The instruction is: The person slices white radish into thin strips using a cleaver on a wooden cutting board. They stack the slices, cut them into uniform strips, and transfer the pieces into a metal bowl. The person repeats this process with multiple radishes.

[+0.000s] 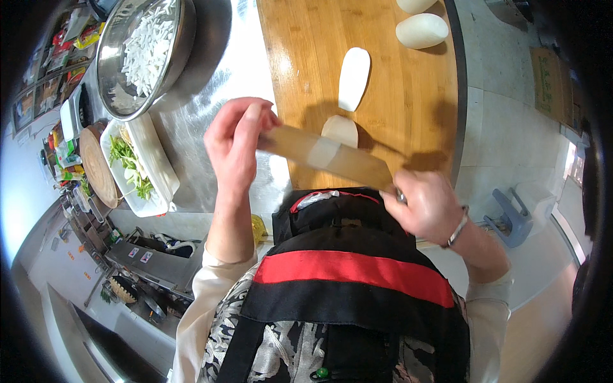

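My right hand (pixel 421 203) grips the handle of a cleaver (pixel 330 155), whose broad blade is raised above the front of a wooden cutting board (pixel 306 62). At the blade's far end is my left hand (pixel 244 136), fingers curled at its edge; whether they pinch the blade I cannot tell. A peeled white vegetable piece (pixel 341 130), perhaps radish, lies on the board partly behind the blade. Beyond it rests a long flat white slice (pixel 355 79). Two whole peeled pieces, one nearer (pixel 422 31) and one farther (pixel 416 4), sit at the board's back right.
On the steel counter (pixel 210 95) at left stands a metal bowl (pixel 179 62) of white cut strips (pixel 148 52). Nearer are a white tray (pixel 155 208) with green leafy trimmings (pixel 129 160) and a round wooden board (pixel 96 167). A cardboard box (pixel 550 84) is at far right.
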A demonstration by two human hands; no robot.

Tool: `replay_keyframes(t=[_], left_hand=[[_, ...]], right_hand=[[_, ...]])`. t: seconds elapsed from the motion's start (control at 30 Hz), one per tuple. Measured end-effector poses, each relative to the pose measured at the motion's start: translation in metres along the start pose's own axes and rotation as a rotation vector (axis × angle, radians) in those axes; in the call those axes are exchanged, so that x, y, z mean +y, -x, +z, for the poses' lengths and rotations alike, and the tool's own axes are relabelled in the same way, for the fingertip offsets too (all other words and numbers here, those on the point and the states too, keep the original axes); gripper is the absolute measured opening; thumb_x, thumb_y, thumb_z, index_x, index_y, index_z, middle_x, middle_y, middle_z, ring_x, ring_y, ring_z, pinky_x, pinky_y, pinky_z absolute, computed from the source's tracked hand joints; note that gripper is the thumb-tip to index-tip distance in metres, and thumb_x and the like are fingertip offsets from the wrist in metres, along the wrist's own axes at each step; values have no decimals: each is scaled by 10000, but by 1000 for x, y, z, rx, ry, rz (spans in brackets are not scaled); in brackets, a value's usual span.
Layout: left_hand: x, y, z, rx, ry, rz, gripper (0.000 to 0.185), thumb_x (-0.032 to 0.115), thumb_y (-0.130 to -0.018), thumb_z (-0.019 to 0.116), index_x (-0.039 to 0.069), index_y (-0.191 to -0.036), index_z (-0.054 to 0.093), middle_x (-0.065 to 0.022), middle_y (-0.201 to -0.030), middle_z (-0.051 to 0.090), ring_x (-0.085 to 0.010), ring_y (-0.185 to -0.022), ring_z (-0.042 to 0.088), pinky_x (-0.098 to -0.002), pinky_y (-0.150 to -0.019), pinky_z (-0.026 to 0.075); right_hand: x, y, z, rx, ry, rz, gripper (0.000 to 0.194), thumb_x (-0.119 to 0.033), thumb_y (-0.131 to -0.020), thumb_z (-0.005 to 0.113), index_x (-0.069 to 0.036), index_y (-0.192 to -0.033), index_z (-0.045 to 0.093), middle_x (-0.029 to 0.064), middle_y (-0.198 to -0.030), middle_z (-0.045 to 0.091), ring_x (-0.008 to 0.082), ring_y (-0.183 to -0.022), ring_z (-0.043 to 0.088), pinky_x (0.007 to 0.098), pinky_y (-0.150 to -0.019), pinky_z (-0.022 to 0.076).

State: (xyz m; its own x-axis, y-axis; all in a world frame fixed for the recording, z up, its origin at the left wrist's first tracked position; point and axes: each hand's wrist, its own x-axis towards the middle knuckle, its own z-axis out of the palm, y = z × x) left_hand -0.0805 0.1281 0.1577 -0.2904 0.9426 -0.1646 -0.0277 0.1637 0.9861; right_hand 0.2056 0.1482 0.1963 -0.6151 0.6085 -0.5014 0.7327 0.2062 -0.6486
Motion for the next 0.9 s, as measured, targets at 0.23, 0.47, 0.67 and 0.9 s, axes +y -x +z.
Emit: replay_keyframes(t=[0.23,0.47,0.67,0.9], left_hand=[[2,23,4,97,176,94,182,78,-976,522,-15,-829,576,-56,-737,571,-91,-610,453,-240,-566,405],[-6,20,3,77,205,110,188,79,-972,522,-5,-808,559,-44,-699,545,-91,-607,452,-242,-560,391],[-9,18,7,120,194,57,210,77,-968,519,-8,-779,554,-41,-693,547,-89,-591,444,-241,-549,378],[-21,20,6,143,199,84,208,65,-959,520,-4,-764,545,-36,-680,538,-87,-579,442,-237,-545,373]], right_hand=[[-18,21,0,22,-6,-20,191,-141,-774,687,-11,-711,562,159,-675,625,359,-612,626,431,-567,501],[-19,19,4,42,17,-11,169,-148,-778,681,-17,-738,584,158,-679,634,360,-630,637,436,-587,513],[-17,15,5,2,35,10,196,-200,-791,694,-30,-774,598,164,-687,651,370,-655,652,456,-619,532],[-15,14,8,-13,93,-1,214,-196,-783,709,-20,-782,587,182,-682,647,372,-650,654,448,-611,538]])
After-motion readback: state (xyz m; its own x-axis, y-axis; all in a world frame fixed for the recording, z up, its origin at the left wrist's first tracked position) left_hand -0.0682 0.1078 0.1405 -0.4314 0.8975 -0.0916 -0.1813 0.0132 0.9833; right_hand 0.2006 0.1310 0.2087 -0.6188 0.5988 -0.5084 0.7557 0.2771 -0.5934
